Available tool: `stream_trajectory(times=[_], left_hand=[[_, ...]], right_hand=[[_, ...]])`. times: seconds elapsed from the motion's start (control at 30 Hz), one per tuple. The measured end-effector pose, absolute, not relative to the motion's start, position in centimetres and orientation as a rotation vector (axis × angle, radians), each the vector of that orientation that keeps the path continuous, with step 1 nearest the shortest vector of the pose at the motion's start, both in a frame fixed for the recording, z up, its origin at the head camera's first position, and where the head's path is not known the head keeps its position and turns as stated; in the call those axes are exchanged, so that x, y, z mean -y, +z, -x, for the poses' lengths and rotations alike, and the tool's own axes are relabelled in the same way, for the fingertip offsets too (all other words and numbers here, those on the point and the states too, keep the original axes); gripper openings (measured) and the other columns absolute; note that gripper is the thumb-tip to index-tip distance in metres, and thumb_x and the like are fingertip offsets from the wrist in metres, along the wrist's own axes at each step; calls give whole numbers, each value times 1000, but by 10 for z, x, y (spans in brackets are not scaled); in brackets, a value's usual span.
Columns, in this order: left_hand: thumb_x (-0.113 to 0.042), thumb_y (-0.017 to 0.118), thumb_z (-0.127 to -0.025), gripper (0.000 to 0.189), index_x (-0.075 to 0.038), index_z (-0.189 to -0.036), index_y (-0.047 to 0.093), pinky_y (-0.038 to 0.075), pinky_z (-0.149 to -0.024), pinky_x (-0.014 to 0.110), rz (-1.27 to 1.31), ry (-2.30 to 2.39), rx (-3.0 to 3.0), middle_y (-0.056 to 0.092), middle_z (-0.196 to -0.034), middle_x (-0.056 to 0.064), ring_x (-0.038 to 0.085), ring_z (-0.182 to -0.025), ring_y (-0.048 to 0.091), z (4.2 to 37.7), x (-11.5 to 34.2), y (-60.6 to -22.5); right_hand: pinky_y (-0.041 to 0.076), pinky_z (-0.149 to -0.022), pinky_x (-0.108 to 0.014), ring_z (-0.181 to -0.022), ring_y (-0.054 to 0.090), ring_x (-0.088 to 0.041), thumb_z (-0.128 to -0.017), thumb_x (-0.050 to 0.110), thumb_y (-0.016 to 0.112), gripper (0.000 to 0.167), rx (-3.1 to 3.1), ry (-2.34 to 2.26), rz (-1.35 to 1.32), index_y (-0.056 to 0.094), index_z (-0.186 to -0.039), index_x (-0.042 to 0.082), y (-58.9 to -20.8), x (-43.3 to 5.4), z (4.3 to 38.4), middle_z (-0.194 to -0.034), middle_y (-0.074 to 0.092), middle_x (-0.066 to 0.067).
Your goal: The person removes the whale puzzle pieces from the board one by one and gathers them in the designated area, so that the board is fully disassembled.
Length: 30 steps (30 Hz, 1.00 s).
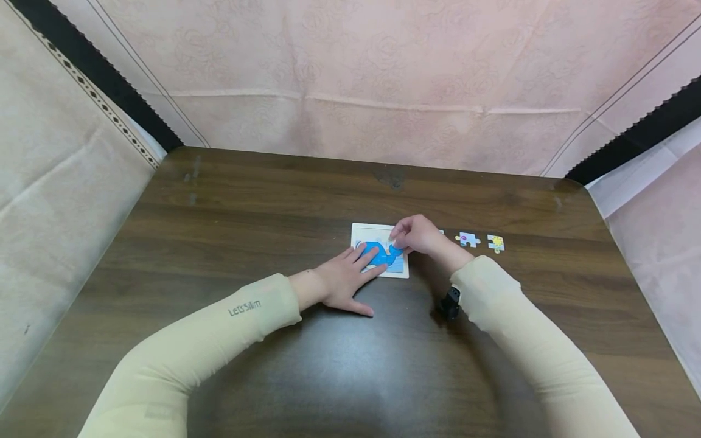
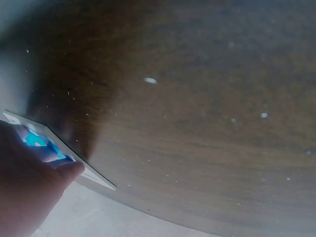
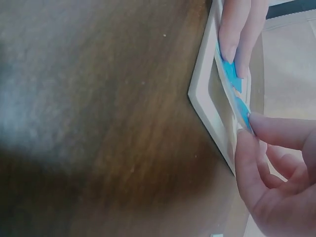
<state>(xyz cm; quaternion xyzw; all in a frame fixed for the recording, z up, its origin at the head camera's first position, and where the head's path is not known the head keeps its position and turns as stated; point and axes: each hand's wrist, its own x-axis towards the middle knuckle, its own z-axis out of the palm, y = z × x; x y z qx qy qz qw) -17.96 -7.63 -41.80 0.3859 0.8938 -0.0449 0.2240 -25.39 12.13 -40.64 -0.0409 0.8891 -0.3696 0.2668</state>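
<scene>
A small white-bordered puzzle board (image 1: pixel 404 274) with a blue whale picture lies on the table. My left hand (image 1: pixel 346 281) rests over its left part, fingers spread and fairly straight, fingertips on the whale. At the whale's tail, my right hand (image 1: pixel 418 235) pinches the edge of a blue puzzle piece (image 3: pixel 241 109) between thumb and fingertips. That edge is tilted up from the board's recess in the right wrist view, where the white frame (image 3: pixel 201 89) shows beneath it. The left wrist view shows my left fingers over the board (image 2: pixel 101 178).
To the right of the board lie a puzzle piece (image 1: pixel 467 239) with a pink swirl and another with a yellow sun (image 1: pixel 495 243). A bit of a further piece (image 1: pixel 441 232) peeks out behind my right hand. Pink patterned cloth (image 1: pixel 350 79) hangs beyond the brown wooden table (image 1: pixel 263 201).
</scene>
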Motion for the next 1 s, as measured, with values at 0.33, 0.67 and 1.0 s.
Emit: stream_trajectory(times=[0.33, 0.67, 1.0], left_hand=[[-73, 40, -83, 88, -27, -151, 12, 10, -118, 44, -1044, -76, -2476, 0, -159, 9, 33, -146, 0, 179, 74, -414], [-72, 41, -83, 85, -31, -151, 11, 15, -116, 50, -1019, -75, -2485, 8, -159, 12, 39, -144, 8, 180, 67, -414], [-74, 41, -82, 86, -32, -151, 12, 17, -116, 49, -1004, -129, -2490, 7, -159, 12, 39, -144, 8, 180, 64, -415]], right_hand=[[56, -79, -33, -70, 63, -13, -88, 13, 65, 25, -2307, -1065, 65, 65, -107, -2, -405, -130, 254, -100, 66, -16], [56, -75, -29, -70, 62, -14, -88, 12, 65, 25, -2292, -1067, 53, 66, -109, -1, -408, -130, 255, -98, 65, -14], [56, -77, -32, -77, 63, -18, -87, 10, 64, 25, -2337, -1075, 155, 63, -110, -1, -398, -127, 253, -103, 64, -17]])
